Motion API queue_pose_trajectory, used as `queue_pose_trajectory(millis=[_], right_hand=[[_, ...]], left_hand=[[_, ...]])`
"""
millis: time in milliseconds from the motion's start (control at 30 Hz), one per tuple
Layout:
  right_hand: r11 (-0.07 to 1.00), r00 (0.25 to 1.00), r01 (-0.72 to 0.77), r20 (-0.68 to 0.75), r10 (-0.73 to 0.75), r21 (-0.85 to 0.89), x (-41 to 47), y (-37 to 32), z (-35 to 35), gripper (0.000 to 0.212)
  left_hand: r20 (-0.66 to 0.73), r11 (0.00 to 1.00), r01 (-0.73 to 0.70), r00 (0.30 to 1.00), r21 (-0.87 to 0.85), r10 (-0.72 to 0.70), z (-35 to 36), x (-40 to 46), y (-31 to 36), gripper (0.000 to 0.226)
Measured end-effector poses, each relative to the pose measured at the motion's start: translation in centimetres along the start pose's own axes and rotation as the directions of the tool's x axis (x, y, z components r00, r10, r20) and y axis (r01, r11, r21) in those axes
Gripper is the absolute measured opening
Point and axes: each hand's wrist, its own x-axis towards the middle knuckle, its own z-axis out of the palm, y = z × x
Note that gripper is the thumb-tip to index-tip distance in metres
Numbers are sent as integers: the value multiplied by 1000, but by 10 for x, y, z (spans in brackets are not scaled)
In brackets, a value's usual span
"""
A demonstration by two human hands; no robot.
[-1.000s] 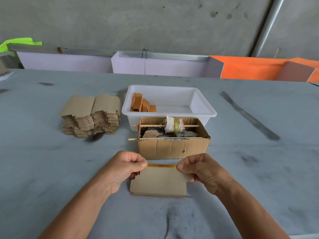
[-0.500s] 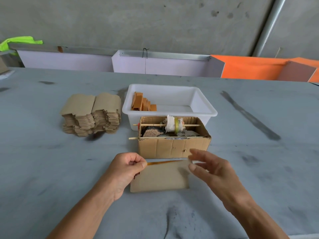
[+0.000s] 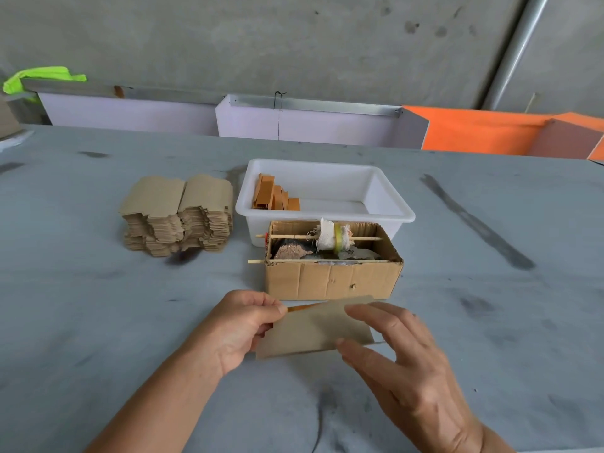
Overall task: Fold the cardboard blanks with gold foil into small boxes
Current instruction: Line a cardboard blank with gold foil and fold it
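Observation:
A flat cardboard blank [image 3: 313,330] with a thin gold edge at its top left hangs slightly tilted just above the table, in front of me. My left hand [image 3: 237,328] pinches its left end between thumb and curled fingers. My right hand [image 3: 395,361] reaches over its right end, fingers spread and fairly straight, thumb under the lower edge and forefinger near the upper edge. A tall stack of brown blanks [image 3: 178,215] stands at the left. Several folded gold boxes [image 3: 274,197] lie in a white tub [image 3: 389,204].
An open corrugated carton [image 3: 333,279] stands between the blank and the tub, holding scraps and a cloth-wrapped stick laid across it. White and orange panels line the table's far edge. The grey table [image 3: 490,322] stretches out to both sides.
My right hand let go of the blank's top right corner, opened, and came back to its right end. The blank rose off the table and tilted, still held by my left hand.

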Motion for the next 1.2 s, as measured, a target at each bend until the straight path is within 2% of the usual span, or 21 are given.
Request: queue_pose_trajectory(millis=[100, 333, 433, 567, 733, 900, 1100, 1200], right_hand=[[999, 1000, 20, -17, -21, -48, 2, 0, 2, 15], [999, 1000, 11, 17, -10, -49, 1, 3, 5, 11], [990, 992, -124, 21, 122, 73, 4, 2, 5, 20], [887, 942, -332, 62, 330, 322, 7, 2, 5, 24], [784, 888, -443, 92, 451, 435, 12, 5, 1, 22], [740, 871, -475, 132, 474, 476, 14, 8, -1, 9], [746, 873, -472, 134, 468, 470, 13, 10, -3, 8], [752, 876, -470, 139, 462, 463, 15, 11, -4, 12]], left_hand=[[21, 1000, 5, 1000, 7, -5, 0, -1, 1, 21], [24, 992, -85, 996, 95, 83, 2, -4, 0, 20], [60, 992, -123, 991, 22, 122, 2, -9, 0, 15], [86, 982, -181, 979, -61, 186, 2, -13, 1, 10], [147, 974, -207, 965, -91, 219, 4, -16, 1, 7], [174, 964, -249, 949, -98, 263, 3, -18, -3, 4], [233, 934, -357, 908, -1, 347, 1, -19, -4, 5], [273, 917, -398, 885, 27, 376, 1, -21, -4, 14]])
